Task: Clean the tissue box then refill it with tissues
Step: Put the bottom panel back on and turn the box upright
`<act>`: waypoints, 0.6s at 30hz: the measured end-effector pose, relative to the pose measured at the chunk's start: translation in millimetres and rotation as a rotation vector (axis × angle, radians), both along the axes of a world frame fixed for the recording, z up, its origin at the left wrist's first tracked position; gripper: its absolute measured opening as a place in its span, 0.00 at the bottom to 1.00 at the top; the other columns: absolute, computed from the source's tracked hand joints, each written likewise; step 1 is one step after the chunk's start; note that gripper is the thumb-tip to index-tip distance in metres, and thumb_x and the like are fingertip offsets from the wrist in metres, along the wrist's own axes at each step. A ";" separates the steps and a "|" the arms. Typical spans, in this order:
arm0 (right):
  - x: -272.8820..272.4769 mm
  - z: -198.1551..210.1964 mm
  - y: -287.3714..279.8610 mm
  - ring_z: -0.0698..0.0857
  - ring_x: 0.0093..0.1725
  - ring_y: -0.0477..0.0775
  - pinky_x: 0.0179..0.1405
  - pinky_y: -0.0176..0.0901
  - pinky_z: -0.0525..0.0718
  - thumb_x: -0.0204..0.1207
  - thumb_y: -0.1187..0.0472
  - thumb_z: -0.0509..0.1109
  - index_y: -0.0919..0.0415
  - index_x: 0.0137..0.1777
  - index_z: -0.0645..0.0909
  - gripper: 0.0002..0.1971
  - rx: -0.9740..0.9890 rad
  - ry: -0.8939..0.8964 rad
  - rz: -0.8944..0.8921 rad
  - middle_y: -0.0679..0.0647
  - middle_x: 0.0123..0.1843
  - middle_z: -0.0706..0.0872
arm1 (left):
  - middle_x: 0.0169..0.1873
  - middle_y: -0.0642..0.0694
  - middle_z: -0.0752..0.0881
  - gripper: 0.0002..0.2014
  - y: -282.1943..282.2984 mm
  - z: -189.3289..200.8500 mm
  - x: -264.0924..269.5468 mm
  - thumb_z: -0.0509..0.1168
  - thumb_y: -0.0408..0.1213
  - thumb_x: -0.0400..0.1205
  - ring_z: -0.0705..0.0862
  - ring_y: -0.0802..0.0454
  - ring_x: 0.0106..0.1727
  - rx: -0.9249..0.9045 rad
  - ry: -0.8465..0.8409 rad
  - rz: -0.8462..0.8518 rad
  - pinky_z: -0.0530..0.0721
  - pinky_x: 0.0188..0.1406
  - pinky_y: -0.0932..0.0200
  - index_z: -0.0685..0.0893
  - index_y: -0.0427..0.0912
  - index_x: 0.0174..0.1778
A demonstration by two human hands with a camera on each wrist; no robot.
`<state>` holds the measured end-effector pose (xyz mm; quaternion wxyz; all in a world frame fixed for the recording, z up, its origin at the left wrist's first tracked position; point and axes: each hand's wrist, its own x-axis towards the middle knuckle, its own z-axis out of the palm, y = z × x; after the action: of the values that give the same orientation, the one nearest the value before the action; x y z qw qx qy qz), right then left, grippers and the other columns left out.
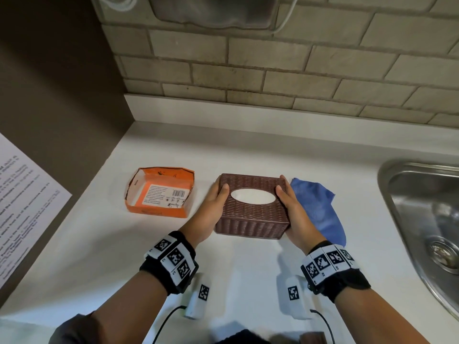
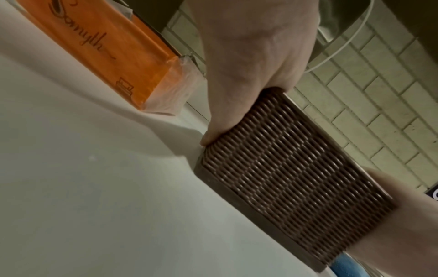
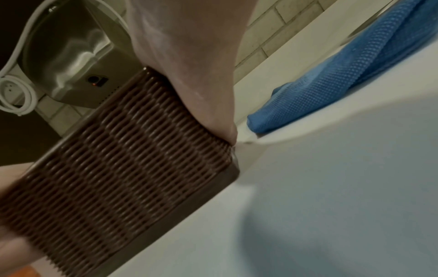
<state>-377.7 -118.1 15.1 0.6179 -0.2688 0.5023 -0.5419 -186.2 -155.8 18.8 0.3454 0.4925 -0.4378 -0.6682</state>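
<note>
A brown woven tissue box (image 1: 250,214) (image 2: 291,174) (image 3: 113,174) stands on the white counter (image 1: 236,264), its oval slot showing white inside. My left hand (image 1: 213,202) (image 2: 249,65) grips its left end, thumb on top. My right hand (image 1: 293,207) (image 3: 189,61) grips its right end, thumb on top too. An opened orange tissue pack (image 1: 160,192) (image 2: 113,54) lies left of the box. A blue cloth (image 1: 320,209) (image 3: 331,84) lies just right of it, partly behind my right hand.
A steel sink (image 1: 427,219) is sunk into the counter at the right. A brick-tile wall (image 1: 273,70) runs along the back, with a steel dispenser (image 1: 213,11) (image 3: 68,56) above. A dark side panel with a printed sheet (image 1: 22,204) bounds the left.
</note>
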 end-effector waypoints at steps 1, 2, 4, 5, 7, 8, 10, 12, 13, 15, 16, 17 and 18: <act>0.3 0.0 -0.1 0.82 0.69 0.53 0.61 0.46 0.82 0.83 0.51 0.64 0.44 0.80 0.64 0.26 -0.001 -0.003 -0.002 0.52 0.73 0.81 | 0.65 0.60 0.83 0.17 -0.9 -0.5 0.5 0.52 0.49 0.91 0.82 0.60 0.66 0.000 -0.004 -0.003 0.82 0.61 0.60 0.70 0.63 0.75; 0.5 0.0 -0.3 0.82 0.69 0.53 0.59 0.46 0.83 0.83 0.51 0.64 0.43 0.80 0.64 0.26 0.000 -0.005 -0.007 0.51 0.72 0.81 | 0.68 0.58 0.83 0.18 -1.6 0.1 0.9 0.52 0.50 0.90 0.82 0.58 0.68 0.000 -0.010 -0.005 0.81 0.63 0.59 0.69 0.62 0.78; 0.9 0.9 -0.1 0.83 0.68 0.53 0.57 0.45 0.83 0.83 0.51 0.64 0.42 0.79 0.64 0.26 0.002 -0.007 -0.009 0.51 0.72 0.82 | 0.70 0.57 0.81 0.21 -2.6 1.5 1.0 0.52 0.51 0.90 0.81 0.55 0.70 0.006 -0.023 -0.013 0.81 0.64 0.58 0.67 0.60 0.81; 0.8 0.7 0.1 0.83 0.68 0.53 0.56 0.45 0.83 0.83 0.50 0.64 0.42 0.79 0.64 0.26 0.001 -0.006 -0.009 0.51 0.72 0.82 | 0.70 0.56 0.81 0.21 -2.8 1.7 1.1 0.52 0.51 0.90 0.81 0.56 0.70 0.005 -0.029 -0.016 0.81 0.62 0.59 0.67 0.60 0.81; 1.1 1.3 0.2 0.84 0.67 0.53 0.54 0.43 0.84 0.83 0.50 0.64 0.43 0.79 0.65 0.25 0.004 -0.006 -0.010 0.51 0.71 0.83 | 0.69 0.57 0.82 0.21 -2.8 2.9 1.0 0.52 0.50 0.90 0.83 0.58 0.66 0.008 -0.024 -0.016 0.83 0.55 0.62 0.67 0.60 0.81; 1.0 1.4 0.3 0.84 0.67 0.52 0.54 0.43 0.84 0.82 0.51 0.64 0.44 0.79 0.66 0.25 0.004 -0.007 -0.013 0.51 0.71 0.83 | 0.68 0.57 0.82 0.21 -3.4 2.9 0.8 0.52 0.50 0.90 0.83 0.60 0.64 0.010 -0.014 -0.010 0.83 0.53 0.63 0.67 0.60 0.81; -0.2 -0.3 0.0 0.84 0.67 0.53 0.54 0.44 0.85 0.82 0.50 0.65 0.44 0.79 0.65 0.26 -0.002 -0.003 -0.011 0.52 0.71 0.83 | 0.66 0.58 0.83 0.20 -3.4 4.9 0.3 0.52 0.51 0.90 0.84 0.63 0.62 0.013 -0.002 -0.005 0.83 0.52 0.63 0.68 0.60 0.80; -1.8 -1.3 0.1 0.84 0.67 0.54 0.56 0.46 0.84 0.81 0.48 0.66 0.45 0.79 0.65 0.28 0.005 0.015 -0.003 0.53 0.72 0.82 | 0.67 0.58 0.83 0.20 -3.5 6.2 0.7 0.53 0.51 0.90 0.84 0.62 0.63 0.023 0.002 0.002 0.84 0.55 0.61 0.70 0.61 0.79; -2.8 -1.7 0.4 0.84 0.68 0.55 0.58 0.48 0.84 0.80 0.47 0.66 0.46 0.80 0.65 0.29 0.004 0.024 0.002 0.54 0.72 0.82 | 0.69 0.57 0.83 0.20 -2.7 7.5 2.9 0.54 0.51 0.90 0.84 0.60 0.65 0.033 0.004 0.000 0.84 0.58 0.59 0.70 0.60 0.79; -4.3 1.8 2.9 0.83 0.69 0.56 0.66 0.54 0.81 0.79 0.44 0.66 0.48 0.79 0.66 0.29 0.003 0.046 0.016 0.56 0.73 0.81 | 0.76 0.53 0.78 0.24 -0.8 10.8 7.9 0.55 0.53 0.89 0.80 0.55 0.73 0.046 0.019 -0.019 0.80 0.70 0.51 0.66 0.58 0.83; -5.4 5.0 5.2 0.82 0.69 0.57 0.69 0.56 0.79 0.80 0.44 0.65 0.51 0.78 0.68 0.28 -0.010 0.063 0.026 0.58 0.72 0.81 | 0.80 0.52 0.74 0.26 -0.2 11.1 11.8 0.55 0.53 0.89 0.76 0.52 0.77 0.057 0.038 -0.010 0.76 0.76 0.47 0.63 0.57 0.85; -7.1 8.4 8.0 0.82 0.69 0.59 0.71 0.57 0.77 0.82 0.44 0.62 0.54 0.76 0.71 0.25 -0.031 0.086 0.036 0.60 0.71 0.82 | 0.83 0.51 0.68 0.27 1.4 12.8 17.0 0.55 0.52 0.89 0.72 0.51 0.80 0.053 0.051 0.013 0.70 0.81 0.46 0.61 0.55 0.85; -8.6 14.5 12.1 0.83 0.67 0.59 0.69 0.55 0.78 0.84 0.45 0.59 0.58 0.73 0.75 0.23 -0.050 0.112 0.037 0.62 0.68 0.84 | 0.84 0.52 0.65 0.26 4.9 16.3 24.3 0.56 0.50 0.89 0.69 0.51 0.82 0.023 0.048 0.045 0.67 0.83 0.48 0.62 0.54 0.85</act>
<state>-386.4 -106.0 29.5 0.5917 -0.3234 0.5175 -0.5268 -162.0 -150.9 35.1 0.3649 0.4899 -0.4105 -0.6770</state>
